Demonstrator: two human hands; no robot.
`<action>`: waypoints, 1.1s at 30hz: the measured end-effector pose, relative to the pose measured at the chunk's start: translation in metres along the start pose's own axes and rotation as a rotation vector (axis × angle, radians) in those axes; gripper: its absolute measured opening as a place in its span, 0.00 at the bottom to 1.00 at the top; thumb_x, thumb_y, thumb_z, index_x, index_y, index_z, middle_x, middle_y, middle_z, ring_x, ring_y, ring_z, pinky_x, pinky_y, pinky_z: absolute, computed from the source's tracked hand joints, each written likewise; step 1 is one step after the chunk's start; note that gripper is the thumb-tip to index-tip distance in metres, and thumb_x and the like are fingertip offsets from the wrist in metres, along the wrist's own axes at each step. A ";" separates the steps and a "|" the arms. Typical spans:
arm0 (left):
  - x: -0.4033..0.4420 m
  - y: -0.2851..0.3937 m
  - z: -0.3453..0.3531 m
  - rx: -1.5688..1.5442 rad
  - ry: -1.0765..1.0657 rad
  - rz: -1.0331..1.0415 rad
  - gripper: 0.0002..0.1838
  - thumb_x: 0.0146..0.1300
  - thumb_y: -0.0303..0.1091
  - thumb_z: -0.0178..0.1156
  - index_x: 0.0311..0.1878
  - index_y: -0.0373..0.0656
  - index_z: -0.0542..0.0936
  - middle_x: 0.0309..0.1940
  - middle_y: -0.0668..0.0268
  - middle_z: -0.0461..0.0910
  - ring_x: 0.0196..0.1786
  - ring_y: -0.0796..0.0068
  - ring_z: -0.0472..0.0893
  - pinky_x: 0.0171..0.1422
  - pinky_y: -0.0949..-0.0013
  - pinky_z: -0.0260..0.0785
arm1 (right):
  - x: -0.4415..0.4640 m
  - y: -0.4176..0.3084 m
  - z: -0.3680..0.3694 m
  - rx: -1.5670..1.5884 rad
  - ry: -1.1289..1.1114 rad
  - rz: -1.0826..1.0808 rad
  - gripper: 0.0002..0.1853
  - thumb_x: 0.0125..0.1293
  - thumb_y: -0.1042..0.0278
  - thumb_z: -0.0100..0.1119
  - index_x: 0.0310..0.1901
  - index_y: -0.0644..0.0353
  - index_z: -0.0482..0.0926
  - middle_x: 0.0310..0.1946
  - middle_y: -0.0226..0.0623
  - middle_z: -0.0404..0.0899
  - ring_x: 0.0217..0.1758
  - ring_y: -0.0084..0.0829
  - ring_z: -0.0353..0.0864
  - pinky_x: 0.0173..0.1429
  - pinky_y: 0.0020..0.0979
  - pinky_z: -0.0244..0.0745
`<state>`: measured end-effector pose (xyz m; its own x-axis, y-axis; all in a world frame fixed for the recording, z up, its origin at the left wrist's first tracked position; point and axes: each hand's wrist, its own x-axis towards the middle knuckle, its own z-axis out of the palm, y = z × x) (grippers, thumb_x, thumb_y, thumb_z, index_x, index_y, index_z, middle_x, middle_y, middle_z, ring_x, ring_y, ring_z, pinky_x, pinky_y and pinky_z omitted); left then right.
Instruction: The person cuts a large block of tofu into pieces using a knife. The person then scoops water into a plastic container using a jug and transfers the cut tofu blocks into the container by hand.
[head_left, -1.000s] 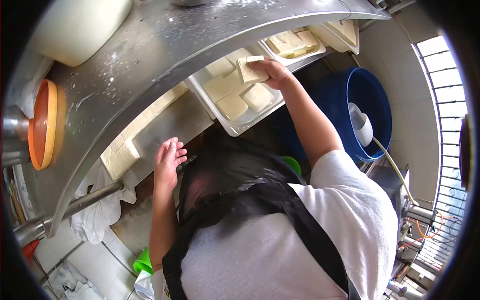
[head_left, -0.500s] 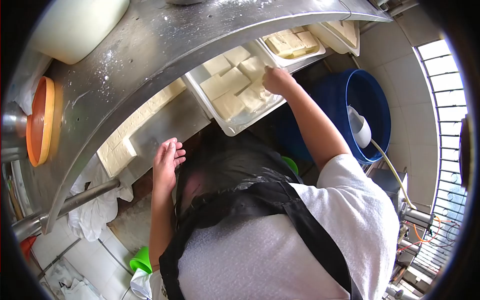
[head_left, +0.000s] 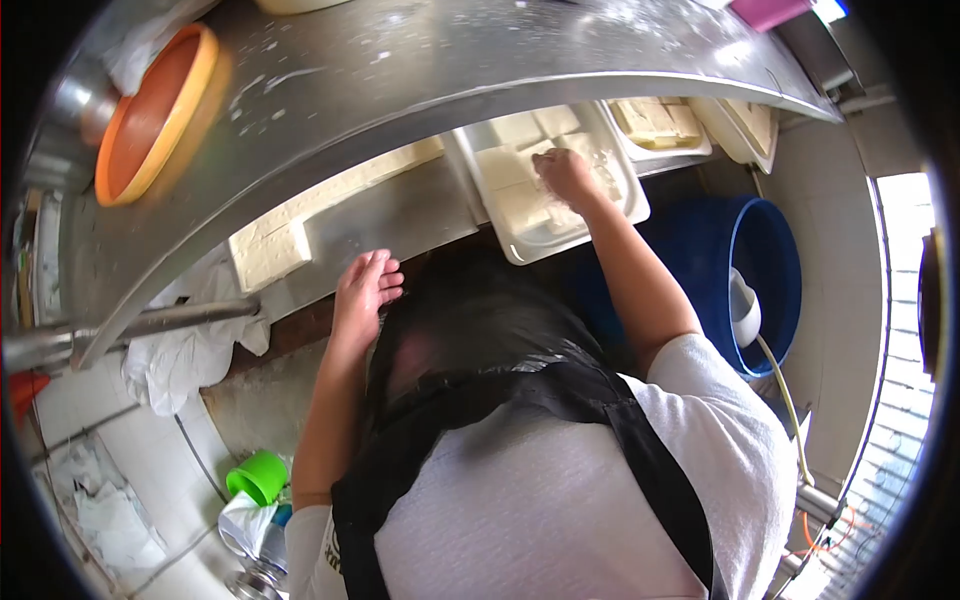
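My right hand [head_left: 567,177] is over a white plastic tray [head_left: 548,246] that holds several pale blocks of what looks like fresh cheese [head_left: 518,205]. Its fingers are curled together, and whatever they hold is too small to make out. White crumbs or grains lie on the blocks at the tray's right side. Lower and to the left, my left hand [head_left: 366,288] hangs in front of the metal shelf, holding nothing, its fingers loosely bent and apart. A long white slab [head_left: 275,252] of the same kind rests on that shelf, near the left hand.
A steel counter [head_left: 420,75] runs above the tray, with an orange bowl [head_left: 150,120] at its left. Right of the tray are a second filled tray [head_left: 682,152] and a third container [head_left: 757,150]. A blue barrel [head_left: 690,250] holds a white scoop-like vessel [head_left: 743,310].
My right hand has moved left over the tray, from its right edge toward the middle. The whole view has shifted, while my left hand keeps nearly the same pose.
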<state>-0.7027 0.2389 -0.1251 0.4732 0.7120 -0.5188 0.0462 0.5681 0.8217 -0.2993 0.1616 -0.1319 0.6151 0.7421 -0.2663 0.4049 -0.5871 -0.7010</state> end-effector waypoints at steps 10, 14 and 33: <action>0.054 -0.006 -0.022 -0.323 0.189 -0.045 0.11 0.77 0.43 0.58 0.47 0.45 0.77 0.38 0.66 0.81 0.39 0.68 0.84 0.40 0.63 0.82 | -0.101 -0.150 0.098 0.333 -0.616 -0.517 0.15 0.76 0.60 0.59 0.53 0.63 0.83 0.44 0.41 0.87 0.43 0.37 0.88 0.50 0.36 0.83; 0.058 -0.006 -0.079 -0.429 0.658 0.014 0.19 0.77 0.49 0.55 0.55 0.43 0.72 0.50 0.60 0.77 0.43 0.71 0.78 0.52 0.54 0.79 | -0.090 -0.110 0.094 -0.071 -0.239 -0.741 0.12 0.72 0.64 0.60 0.50 0.62 0.82 0.49 0.47 0.86 0.48 0.50 0.86 0.56 0.44 0.82; 0.078 0.126 -0.056 -0.745 0.711 -0.070 0.27 0.81 0.51 0.37 0.70 0.49 0.75 0.70 0.64 0.78 0.75 0.64 0.71 0.77 0.48 0.51 | -0.087 -0.071 0.095 -0.307 -0.044 -0.926 0.09 0.70 0.60 0.62 0.41 0.55 0.85 0.37 0.39 0.87 0.42 0.44 0.88 0.48 0.44 0.84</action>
<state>-0.7092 0.3892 -0.0756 -0.1502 0.6090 -0.7788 -0.6181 0.5570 0.5547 -0.4456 0.1698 -0.1218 -0.0588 0.9598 0.2743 0.8778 0.1806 -0.4436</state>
